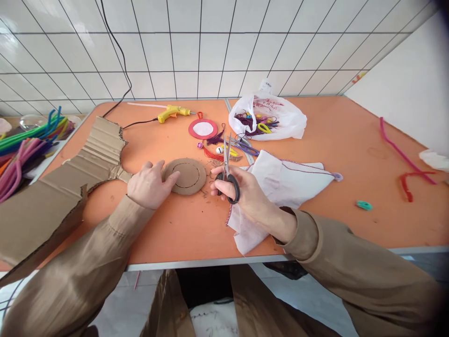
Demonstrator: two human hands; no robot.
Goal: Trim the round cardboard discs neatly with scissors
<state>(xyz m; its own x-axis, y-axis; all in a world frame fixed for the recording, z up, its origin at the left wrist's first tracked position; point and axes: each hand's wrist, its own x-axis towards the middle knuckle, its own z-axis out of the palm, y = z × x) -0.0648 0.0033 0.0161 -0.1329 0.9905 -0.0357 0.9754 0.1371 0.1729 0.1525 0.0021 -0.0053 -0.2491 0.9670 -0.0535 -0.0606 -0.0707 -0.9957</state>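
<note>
My right hand [245,187] grips scissors [227,171] by their black handles, with the slightly parted blades pointing up and away. To its left, a round cardboard disc [184,174] lies flat on the orange table, an inner circle cut or drawn in it. My left hand [149,184] rests at the disc's left edge, thumb over the cardboard and fingers apart. Beneath my right wrist spreads a white cloth [287,180] with dark stitched edging. Just beyond the blades lie a white bell [219,150], red tassel threads [212,155] and purple-handled scissors [247,148].
A torn cardboard sheet [66,182] covers the table's left side. Behind stand a yellow glue gun [173,113], a red-rimmed disc [203,128] and a white plastic bag [291,117] of tassels. Pipe cleaners [21,161] lie far left, others [400,150] at right near a teal coil [364,205].
</note>
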